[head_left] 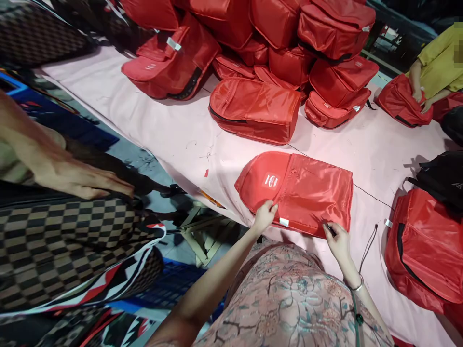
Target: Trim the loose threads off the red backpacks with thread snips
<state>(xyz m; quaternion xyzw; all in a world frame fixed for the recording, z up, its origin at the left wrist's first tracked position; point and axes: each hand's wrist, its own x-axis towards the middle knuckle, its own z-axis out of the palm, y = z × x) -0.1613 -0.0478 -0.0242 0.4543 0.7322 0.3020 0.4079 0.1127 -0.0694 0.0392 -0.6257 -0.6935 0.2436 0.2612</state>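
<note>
A red bag lies flat on the pink-covered table in front of me, its rounded end to the left. A printed label sits near that end, and a small white tag shows at the near edge. My left hand pinches the bag's near edge, left of the tag. At the near right corner, my right hand is closed around a small dark pointed tool, mostly hidden by the fingers. Its tip is at the bag's edge; the exact kind of tool cannot be made out.
Another red bag lies just beyond, with a pile of red bags behind it. A red backpack and a black bag are at right. Someone's hand rests on a checkered bag at left. A yellow-clad person handles a red bag.
</note>
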